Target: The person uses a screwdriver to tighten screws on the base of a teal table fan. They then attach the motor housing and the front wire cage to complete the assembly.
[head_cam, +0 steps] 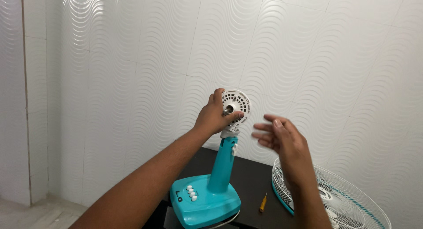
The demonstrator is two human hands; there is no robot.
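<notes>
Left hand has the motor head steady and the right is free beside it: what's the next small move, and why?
Probably bring the right hand in to the bare shaft at the centre of the white motor head. The left hand already grips that head on the teal fan stand, the right hand hangs open and blurred just beside it, and the wire grille and yellow screwdriver lie on the dark table.

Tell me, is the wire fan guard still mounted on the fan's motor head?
No. The wire guard lies on the dark table to the right, while the left hand grips the bare motor head.
</notes>
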